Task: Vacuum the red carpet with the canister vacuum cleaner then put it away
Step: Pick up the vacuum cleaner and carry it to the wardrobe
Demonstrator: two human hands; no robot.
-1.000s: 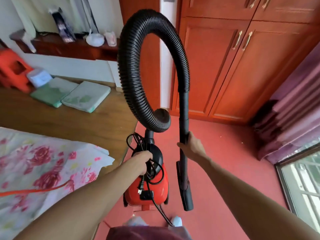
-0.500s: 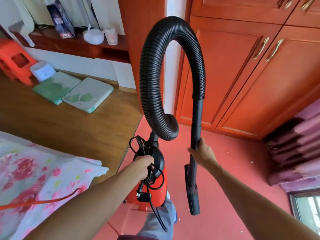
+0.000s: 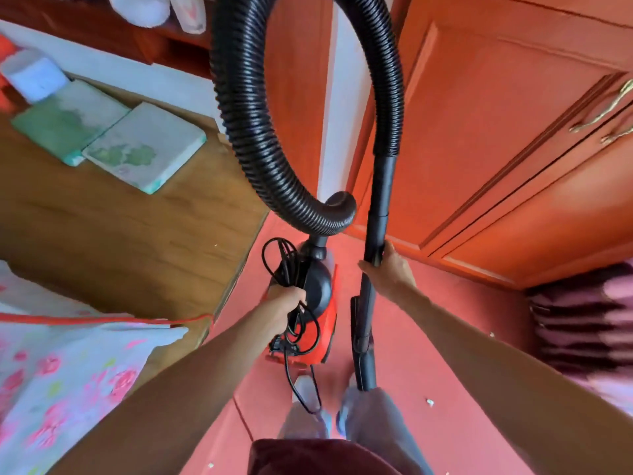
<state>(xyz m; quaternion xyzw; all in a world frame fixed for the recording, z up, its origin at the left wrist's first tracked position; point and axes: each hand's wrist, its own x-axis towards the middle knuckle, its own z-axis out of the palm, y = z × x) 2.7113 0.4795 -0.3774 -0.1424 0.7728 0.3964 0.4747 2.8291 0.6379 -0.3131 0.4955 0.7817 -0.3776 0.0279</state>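
Observation:
A red and black canister vacuum hangs off the floor above the red carpet. My left hand grips its top handle together with the bundled black power cord, whose loose end dangles below. My right hand grips the black wand, which stands upright with its nozzle pointing down near my legs. The ribbed black hose arches high overhead from the canister to the wand.
Orange-red wardrobe doors with brass handles stand ahead and to the right. A raised wooden platform at the left carries two flat cushions. A floral bedsheet lies at lower left. Purple curtains hang at the right. Small white scraps dot the carpet.
I have walked forward toward the wardrobe, carrying the vacuum along. Both hands keep the same hold, and the hose arch now runs out of the top of the view.

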